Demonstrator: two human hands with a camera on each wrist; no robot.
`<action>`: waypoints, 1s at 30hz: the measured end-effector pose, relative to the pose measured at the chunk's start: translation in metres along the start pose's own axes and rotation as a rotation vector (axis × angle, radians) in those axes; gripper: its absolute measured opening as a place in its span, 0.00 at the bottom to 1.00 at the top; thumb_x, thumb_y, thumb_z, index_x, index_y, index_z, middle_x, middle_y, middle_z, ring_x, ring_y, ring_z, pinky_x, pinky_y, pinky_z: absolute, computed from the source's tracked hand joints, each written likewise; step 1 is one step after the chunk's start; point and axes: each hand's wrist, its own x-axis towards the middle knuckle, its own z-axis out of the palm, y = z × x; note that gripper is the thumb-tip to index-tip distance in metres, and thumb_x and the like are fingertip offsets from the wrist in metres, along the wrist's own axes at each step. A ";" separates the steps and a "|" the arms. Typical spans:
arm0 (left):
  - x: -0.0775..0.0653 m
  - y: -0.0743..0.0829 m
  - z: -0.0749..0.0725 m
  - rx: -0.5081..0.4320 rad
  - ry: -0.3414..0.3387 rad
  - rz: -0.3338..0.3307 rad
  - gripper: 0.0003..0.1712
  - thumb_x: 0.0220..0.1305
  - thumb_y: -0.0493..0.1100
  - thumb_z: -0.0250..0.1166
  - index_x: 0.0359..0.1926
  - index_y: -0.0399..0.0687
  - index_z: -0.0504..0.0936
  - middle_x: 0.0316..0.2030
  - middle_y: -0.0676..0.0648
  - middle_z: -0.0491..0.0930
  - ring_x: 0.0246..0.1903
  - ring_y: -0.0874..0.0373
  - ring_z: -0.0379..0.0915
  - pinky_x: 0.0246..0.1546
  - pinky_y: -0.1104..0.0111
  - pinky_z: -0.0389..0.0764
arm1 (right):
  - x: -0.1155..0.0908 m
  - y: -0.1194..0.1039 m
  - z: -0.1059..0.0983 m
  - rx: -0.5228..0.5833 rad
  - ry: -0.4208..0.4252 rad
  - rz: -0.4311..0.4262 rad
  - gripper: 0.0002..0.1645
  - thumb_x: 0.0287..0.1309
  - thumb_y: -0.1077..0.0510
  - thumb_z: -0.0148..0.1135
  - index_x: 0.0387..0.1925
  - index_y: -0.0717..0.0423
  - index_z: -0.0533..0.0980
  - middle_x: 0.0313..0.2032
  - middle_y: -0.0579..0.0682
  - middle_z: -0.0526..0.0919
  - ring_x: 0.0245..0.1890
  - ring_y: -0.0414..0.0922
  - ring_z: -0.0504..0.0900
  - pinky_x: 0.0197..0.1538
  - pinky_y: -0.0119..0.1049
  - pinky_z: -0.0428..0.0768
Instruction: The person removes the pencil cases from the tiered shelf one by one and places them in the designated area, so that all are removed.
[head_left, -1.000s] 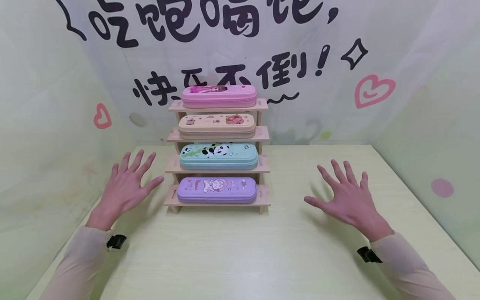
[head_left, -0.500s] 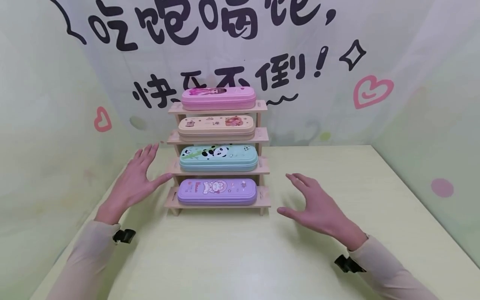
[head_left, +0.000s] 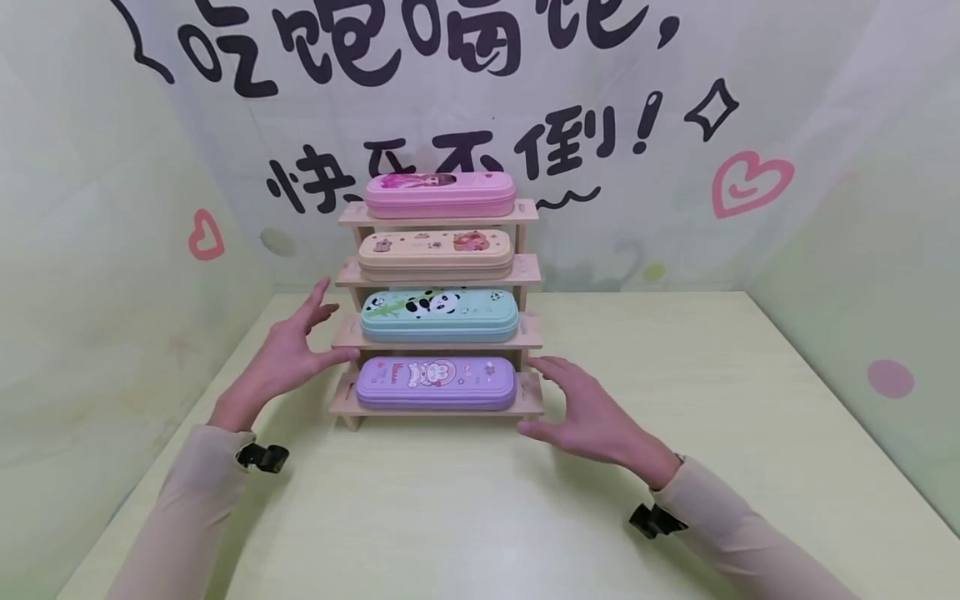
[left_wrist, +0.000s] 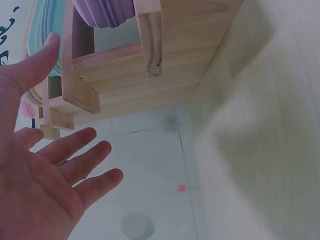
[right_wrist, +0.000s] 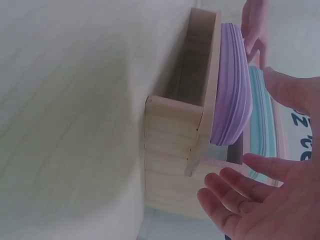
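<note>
Backdrop (head_left: 810, 92): Light sheet behind the work area, printed with black characters and pink hearts. Head view shows the lettering; left wrist view shows a red dot on the sheet.
Surface (head_left: 457, 508): Pale, wood-grained; carries the rack.
Rack (head_left: 342, 402): Pale wood, four stepped tiers, upright, left of centre in the head view. Head view shows the tier tops; wrist views show the wooden panels below and the gaps between tiers.
Sleeves (head_left: 172, 517): Light beige, one per forearm; both angle inward toward the rack.
Pink case (head_left: 441, 200), cream case (head_left: 435, 257), teal case (head_left: 438, 321), purple case (head_left: 435, 385): One per tier, in this order from top to bottom, lying flat. Head view shows printed lids; wrist views show ridged sides. The left thumb hides part of the teal case in the left wrist view.
Left hand (head_left: 281, 358): Released, fingers extended, thumb pointing at the rack's left end. Contact cannot be confirmed. Right wrist view also shows it beyond the purple case.
Right hand (head_left: 600, 425): Released, fingers slightly bent beside the lowest tier's right end, thumb near its front corner. Contact cannot be confirmed. Its fingers overlap the rack in the right wrist view.
Wrist units (head_left: 264, 457): Black, one at each cuff.
</note>
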 end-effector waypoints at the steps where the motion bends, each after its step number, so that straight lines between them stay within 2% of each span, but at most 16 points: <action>1: 0.001 0.000 0.001 -0.009 0.000 0.009 0.72 0.60 0.57 0.80 0.86 0.65 0.35 0.74 0.34 0.67 0.73 0.32 0.61 0.68 0.30 0.64 | 0.001 -0.001 0.001 0.008 -0.002 0.000 0.54 0.57 0.44 0.79 0.78 0.56 0.65 0.74 0.55 0.69 0.73 0.59 0.68 0.70 0.60 0.72; 4: 0.005 -0.001 0.002 -0.033 -0.001 0.045 0.72 0.59 0.52 0.82 0.87 0.64 0.37 0.72 0.35 0.71 0.71 0.33 0.65 0.68 0.33 0.67 | 0.004 -0.005 0.006 0.033 -0.001 -0.002 0.55 0.55 0.43 0.80 0.78 0.57 0.65 0.74 0.55 0.69 0.71 0.57 0.71 0.68 0.58 0.76; 7: 0.007 -0.001 0.000 -0.058 -0.001 0.069 0.72 0.58 0.51 0.83 0.86 0.67 0.38 0.71 0.35 0.72 0.70 0.33 0.67 0.69 0.37 0.68 | 0.007 -0.010 0.009 0.045 0.009 -0.008 0.56 0.54 0.43 0.81 0.78 0.57 0.65 0.75 0.54 0.69 0.72 0.56 0.70 0.70 0.57 0.74; 10: 0.007 -0.002 -0.001 -0.095 -0.003 0.060 0.72 0.57 0.50 0.84 0.86 0.72 0.38 0.71 0.34 0.72 0.69 0.34 0.69 0.70 0.39 0.68 | 0.011 -0.013 0.012 0.048 0.013 -0.014 0.56 0.53 0.44 0.82 0.78 0.57 0.66 0.74 0.54 0.70 0.73 0.56 0.69 0.73 0.56 0.71; 16: 0.007 -0.008 0.001 -0.168 0.007 0.048 0.71 0.56 0.44 0.84 0.85 0.78 0.42 0.71 0.33 0.72 0.68 0.36 0.71 0.69 0.43 0.70 | 0.016 -0.012 0.018 0.065 0.003 -0.017 0.56 0.54 0.44 0.82 0.78 0.58 0.65 0.73 0.54 0.72 0.70 0.53 0.73 0.72 0.53 0.72; 22: 0.008 -0.011 0.000 -0.178 0.016 0.064 0.70 0.57 0.46 0.83 0.85 0.76 0.42 0.69 0.32 0.73 0.67 0.35 0.72 0.69 0.42 0.71 | 0.021 -0.013 0.021 0.076 -0.009 -0.010 0.57 0.54 0.46 0.83 0.78 0.59 0.64 0.74 0.55 0.70 0.74 0.54 0.68 0.74 0.50 0.69; 30: 0.009 -0.012 0.001 -0.216 0.000 0.049 0.69 0.58 0.48 0.83 0.86 0.73 0.44 0.69 0.33 0.74 0.68 0.36 0.70 0.69 0.42 0.71 | 0.022 -0.016 0.022 0.034 -0.004 -0.001 0.57 0.53 0.46 0.83 0.78 0.60 0.65 0.74 0.57 0.70 0.75 0.56 0.67 0.75 0.54 0.67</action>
